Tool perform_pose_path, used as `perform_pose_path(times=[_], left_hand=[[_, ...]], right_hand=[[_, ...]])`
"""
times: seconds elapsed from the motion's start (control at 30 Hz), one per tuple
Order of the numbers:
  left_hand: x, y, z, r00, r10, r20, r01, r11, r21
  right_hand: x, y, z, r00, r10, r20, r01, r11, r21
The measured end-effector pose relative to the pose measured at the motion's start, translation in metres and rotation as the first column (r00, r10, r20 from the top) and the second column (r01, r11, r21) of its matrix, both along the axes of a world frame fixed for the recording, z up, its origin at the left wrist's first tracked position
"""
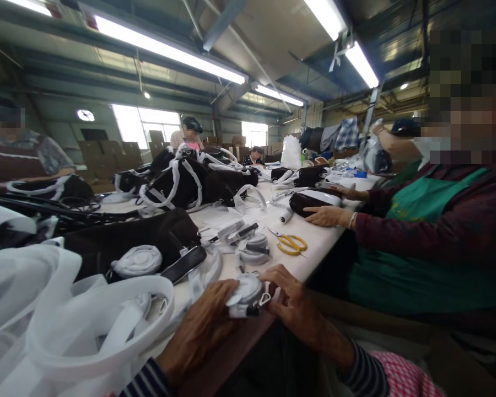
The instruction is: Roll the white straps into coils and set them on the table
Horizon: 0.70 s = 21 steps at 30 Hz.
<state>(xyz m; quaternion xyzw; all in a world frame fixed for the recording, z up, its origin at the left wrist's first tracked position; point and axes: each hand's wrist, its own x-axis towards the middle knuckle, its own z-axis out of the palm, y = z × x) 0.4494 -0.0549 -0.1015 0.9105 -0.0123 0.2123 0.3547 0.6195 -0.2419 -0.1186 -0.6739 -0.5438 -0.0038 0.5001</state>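
At the near table edge, a coiled strap (247, 288) in white wrapping lies between my two hands, a metal clasp at its right side. My left hand (206, 317) is closed on its left side, with the fingertips partly hidden. From the right, the bent fingers of my right hand (293, 300) grip the coil beside the clasp. Just beyond are more wrapped strap coils (252, 248) and yellow-handled scissors (291, 243). Another wrapped coil (137, 260) rests against a dark bag (136, 237) to the left.
Loops of white wrapping strip (99, 331) fill the near left. Dark bags with white-wrapped handles (182, 179) are heaped across the table. A co-worker in a green apron (417, 248) handles a black item (308, 201) on the right; other people are farther back.
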Motion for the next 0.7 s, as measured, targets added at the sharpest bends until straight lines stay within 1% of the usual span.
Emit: perform_pose_path(times=[0.07,0.1,0.13,0.17,0.23,0.27,0.3,0.33,0.37,0.4,0.43,0.57,0.63,0.7], left_hand=[[0.011,0.003,0.008,0.997,0.048,-0.067,-0.059,0.982,-0.181],[0.015,0.005,0.013,0.992,0.068,-0.109,-0.097,0.951,-0.295],[0.018,0.007,0.017,0.986,0.083,-0.146,-0.137,0.899,-0.416],[0.021,0.009,0.02,0.98,0.091,-0.174,-0.172,0.829,-0.532],[0.023,0.013,0.02,0.975,0.109,-0.196,-0.218,0.666,-0.713],[0.024,0.014,0.017,0.974,0.117,-0.195,-0.226,0.596,-0.77],[0.024,0.016,0.014,0.975,0.12,-0.189,-0.224,0.54,-0.811],[0.024,0.017,0.01,0.976,0.119,-0.18,-0.215,0.499,-0.839],[0.025,0.019,0.006,0.979,0.113,-0.169,-0.202,0.471,-0.859],[0.025,0.02,0.003,0.982,0.104,-0.158,-0.188,0.451,-0.872],[0.026,0.021,0.0,0.984,0.096,-0.151,-0.178,0.436,-0.882],[0.027,0.025,-0.008,0.985,0.074,-0.153,-0.17,0.372,-0.912],[0.027,0.026,-0.009,0.985,0.076,-0.157,-0.174,0.363,-0.915],[0.026,0.025,-0.01,0.985,0.087,-0.15,-0.172,0.378,-0.91]], right_hand=[[0.008,0.016,0.016,0.993,-0.017,-0.114,0.018,1.0,0.008],[0.014,0.024,0.023,0.987,-0.022,-0.157,0.023,1.0,0.004],[0.02,0.032,0.028,0.981,-0.022,-0.192,0.022,1.0,-0.002],[0.026,0.04,0.032,0.973,-0.015,-0.229,0.014,1.0,-0.01],[0.034,0.053,0.036,0.937,0.035,-0.348,-0.055,0.997,-0.045],[0.035,0.058,0.035,0.9,0.082,-0.429,-0.116,0.992,-0.055],[0.033,0.062,0.033,0.849,0.137,-0.511,-0.189,0.981,-0.051],[0.03,0.065,0.03,0.791,0.195,-0.58,-0.262,0.964,-0.034],[0.025,0.067,0.026,0.737,0.245,-0.63,-0.322,0.947,-0.007],[0.019,0.07,0.023,0.693,0.278,-0.665,-0.354,0.935,0.022],[0.012,0.071,0.02,0.66,0.292,-0.692,-0.359,0.932,0.05],[-0.005,0.079,0.013,0.581,0.293,-0.759,-0.294,0.946,0.141],[-0.007,0.082,0.012,0.545,0.327,-0.772,-0.297,0.936,0.188],[-0.006,0.084,0.009,0.53,0.359,-0.768,-0.3,0.927,0.226]])
